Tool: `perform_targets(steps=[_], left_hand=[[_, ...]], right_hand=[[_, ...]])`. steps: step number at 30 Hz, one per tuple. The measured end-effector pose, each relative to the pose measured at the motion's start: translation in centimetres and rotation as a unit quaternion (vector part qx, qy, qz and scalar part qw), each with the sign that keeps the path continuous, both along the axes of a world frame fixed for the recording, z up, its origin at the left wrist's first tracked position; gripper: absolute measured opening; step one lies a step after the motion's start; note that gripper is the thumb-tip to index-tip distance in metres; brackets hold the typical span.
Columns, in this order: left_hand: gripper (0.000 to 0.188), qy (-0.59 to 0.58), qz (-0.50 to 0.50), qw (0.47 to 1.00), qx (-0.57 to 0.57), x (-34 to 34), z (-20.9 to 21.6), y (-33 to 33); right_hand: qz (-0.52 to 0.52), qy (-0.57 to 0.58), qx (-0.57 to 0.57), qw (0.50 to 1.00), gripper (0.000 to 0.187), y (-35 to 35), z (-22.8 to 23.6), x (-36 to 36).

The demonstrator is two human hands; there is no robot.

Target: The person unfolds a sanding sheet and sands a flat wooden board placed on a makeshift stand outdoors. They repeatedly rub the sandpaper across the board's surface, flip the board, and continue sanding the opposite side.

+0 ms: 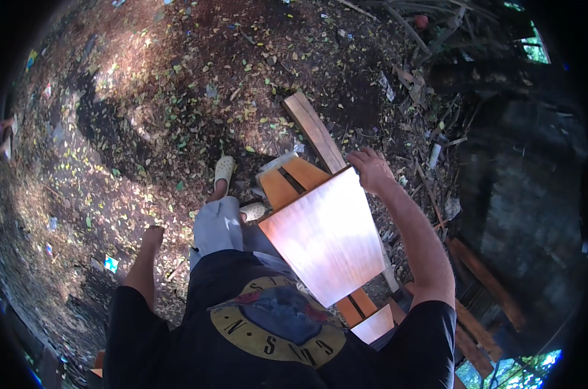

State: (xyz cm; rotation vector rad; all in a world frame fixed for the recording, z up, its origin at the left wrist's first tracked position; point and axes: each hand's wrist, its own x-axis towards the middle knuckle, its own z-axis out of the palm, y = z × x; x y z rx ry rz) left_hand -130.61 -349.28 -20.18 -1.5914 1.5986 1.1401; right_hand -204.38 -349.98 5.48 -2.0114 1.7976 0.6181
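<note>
A varnished wooden panel (326, 236), wider at its far end and bright with glare, slants across my right side. My right hand (373, 171) is at its far right corner, fingers curled over the edge. Beyond and partly under it lies an orange-brown wooden piece (292, 180) with a dark slot. Another slotted brown piece (357, 307) and a smaller pale panel (375, 324) show close to my body. My left hand (154, 236) hangs apart from these on the left, its fingers curled in, with nothing visible in them.
A rough timber plank (314, 131) extends beyond the panel. Leaves and litter cover the dirt ground (144, 97). My feet wear pale clogs (224, 170). Branches (430, 39) lie at the far right; reddish-brown planks (485, 282) lie to the right, near a dark surface (521, 188).
</note>
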Motion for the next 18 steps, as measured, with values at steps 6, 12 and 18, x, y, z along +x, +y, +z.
perform_targets(steps=[6, 12, 18], left_hand=[[0.052, -0.054, 0.248, 0.966, 0.05, 4.0, 0.3, 4.1], [0.05, 0.014, 0.262, 0.964, 0.03, -1.5, 1.4, 3.0], [0.05, 0.088, 0.32, 0.943, 0.014, -3.5, 1.4, 2.2]], right_hand=[[0.077, 0.04, 0.12, 0.989, 0.043, -2.2, -0.1, 2.1], [0.083, -0.034, 0.111, 0.99, 0.041, 0.1, -0.8, 5.5], [0.134, -0.112, 0.154, 0.972, 0.067, 2.5, -1.4, 16.9]])
